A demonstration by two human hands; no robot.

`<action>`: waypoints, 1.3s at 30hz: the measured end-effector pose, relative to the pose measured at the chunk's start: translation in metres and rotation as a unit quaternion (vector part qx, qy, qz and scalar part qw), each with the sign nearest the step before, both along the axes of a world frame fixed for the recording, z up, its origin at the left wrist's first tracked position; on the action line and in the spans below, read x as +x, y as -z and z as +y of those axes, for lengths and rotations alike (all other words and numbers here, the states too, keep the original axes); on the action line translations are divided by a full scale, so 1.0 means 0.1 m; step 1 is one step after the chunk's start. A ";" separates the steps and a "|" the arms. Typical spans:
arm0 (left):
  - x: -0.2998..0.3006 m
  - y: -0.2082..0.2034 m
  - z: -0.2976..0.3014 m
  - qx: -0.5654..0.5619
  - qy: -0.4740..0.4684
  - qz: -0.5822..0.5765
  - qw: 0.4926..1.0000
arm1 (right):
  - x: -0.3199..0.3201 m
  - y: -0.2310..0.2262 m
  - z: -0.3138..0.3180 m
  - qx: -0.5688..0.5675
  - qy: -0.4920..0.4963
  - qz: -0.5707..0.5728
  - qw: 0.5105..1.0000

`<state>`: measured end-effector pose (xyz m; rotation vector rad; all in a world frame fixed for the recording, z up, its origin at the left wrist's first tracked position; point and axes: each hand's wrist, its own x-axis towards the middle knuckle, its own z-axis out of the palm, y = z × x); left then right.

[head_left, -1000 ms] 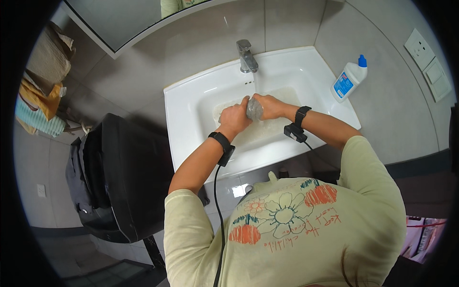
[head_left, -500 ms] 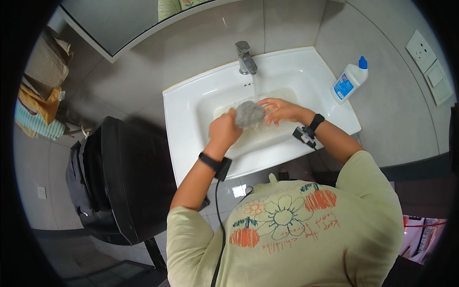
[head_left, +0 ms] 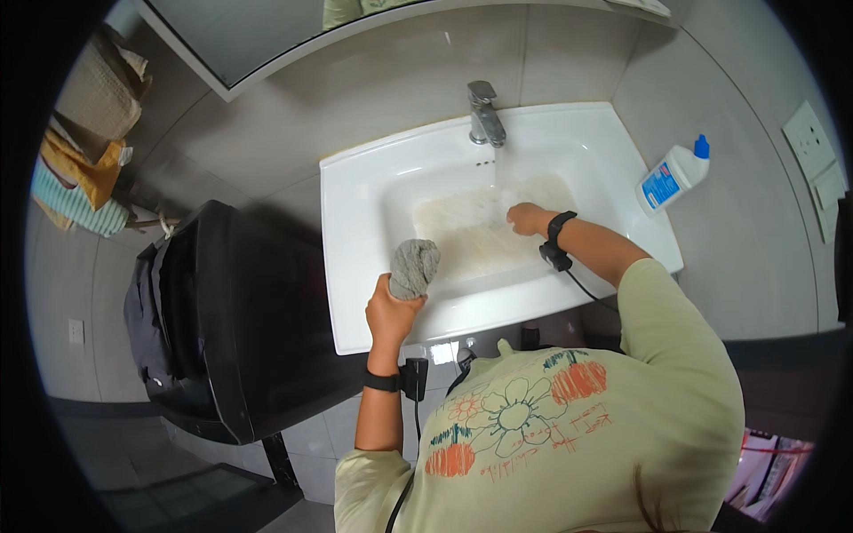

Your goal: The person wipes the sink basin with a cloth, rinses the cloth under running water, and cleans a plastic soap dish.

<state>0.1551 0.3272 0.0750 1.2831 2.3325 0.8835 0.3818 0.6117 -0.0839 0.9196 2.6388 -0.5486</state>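
Observation:
A wet, bunched grey cloth (head_left: pixel 414 269) is gripped in my left hand (head_left: pixel 392 313), over the near left side of the white sink (head_left: pixel 360 195). My fingers are closed around its lower end, and the cloth sticks up above them. My right hand (head_left: pixel 530 219) is low in the basin, at the cloudy, pale water (head_left: pixel 480 240). Its back faces up and its fingers point down and left, mostly hidden, so whether they hold anything does not show. Beyond it, a thin stream runs from the chrome faucet (head_left: pixel 486 115).
A white bottle with a blue cap (head_left: pixel 673 180) stands on the sink's right rim. To the left is a large black appliance-like box (head_left: pixel 258 311) with dark cloth on it. Towels (head_left: pixel 89 169) hang at the far left. A mirror (head_left: pixel 240 40) overhangs the back.
The cloth has gone from between both hands to my left hand alone, moving left and toward me. My right hand has let go of it and lowered into the basin.

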 end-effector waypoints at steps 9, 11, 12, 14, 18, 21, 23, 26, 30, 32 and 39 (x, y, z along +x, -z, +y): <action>0.10 -0.17 -0.26 -0.006 -0.058 -0.029 0.998 | -0.45 0.22 0.10 0.015 0.080 -0.009 0.997; 0.10 -0.15 -0.25 -0.006 -0.066 -0.023 0.998 | -0.43 0.19 0.13 0.025 0.104 0.004 0.994; 0.10 -0.15 -0.24 -0.001 -0.064 -0.016 0.998 | -0.41 0.19 0.14 0.030 0.118 0.011 0.992; 0.11 -0.13 -0.25 0.011 -0.060 -0.002 0.998 | -0.39 -0.03 0.07 0.047 0.115 0.028 0.992; 0.09 -0.08 -0.19 0.007 -0.042 0.002 0.999 | -0.16 -0.48 0.10 0.084 0.144 -0.009 0.986; 0.10 -0.07 -0.15 0.017 -0.030 -0.003 0.999 | -0.03 -1.12 0.27 0.146 0.270 0.043 0.951; 0.10 -0.05 -0.16 0.025 -0.019 -0.002 1.000 | 0.00 -1.52 0.30 0.261 0.241 0.272 0.894; 0.11 -0.03 -0.08 0.024 -0.001 -0.001 1.000 | -0.08 -1.95 0.37 0.336 0.126 0.414 0.836; 0.13 -0.04 -0.06 0.019 0.009 -0.007 1.000 | -0.16 -2.03 0.40 0.234 0.130 0.341 0.901; 0.15 -0.04 -0.03 0.018 0.015 -0.010 1.000 | -0.12 -1.69 0.50 0.248 0.069 0.337 0.906; 0.19 0.01 -0.14 0.004 0.018 -0.003 1.000 | -0.05 -1.61 -0.06 0.228 -0.028 0.270 0.935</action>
